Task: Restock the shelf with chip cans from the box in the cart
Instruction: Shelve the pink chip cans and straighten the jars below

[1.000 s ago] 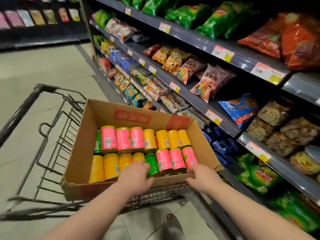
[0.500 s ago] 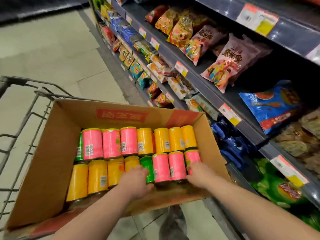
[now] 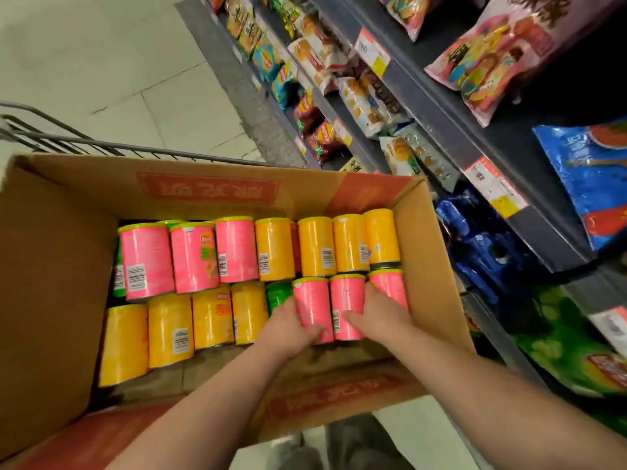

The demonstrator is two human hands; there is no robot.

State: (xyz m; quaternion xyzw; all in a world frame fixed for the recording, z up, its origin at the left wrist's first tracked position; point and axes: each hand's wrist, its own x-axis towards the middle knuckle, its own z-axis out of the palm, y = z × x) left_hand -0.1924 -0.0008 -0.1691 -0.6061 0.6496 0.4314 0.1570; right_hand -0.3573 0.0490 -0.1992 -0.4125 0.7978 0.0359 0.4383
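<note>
An open cardboard box (image 3: 51, 283) in the wire cart (image 3: 101, 145) holds several chip cans lying in two rows, pink, yellow and green. At the near right lie three pink cans. My left hand (image 3: 290, 329) curls round the base of the left pink can (image 3: 310, 300), beside a green can (image 3: 279, 295). My right hand (image 3: 378, 315) lies over the right pink can (image 3: 390, 283), and its thumb presses the middle pink can (image 3: 346, 296). All three cans still lie in the box.
The dark shelf unit (image 3: 441, 106) with price tags runs along the right, packed with snack bags. Blue packs (image 3: 488, 252) and green bags (image 3: 559, 340) fill the lower shelves beside the box. Pale floor tiles (image 3: 101, 62) spread at the upper left.
My head has tilted down over the box. Both hands have moved off the box's near edge and onto the pink cans, the left one shifting right off the green can.
</note>
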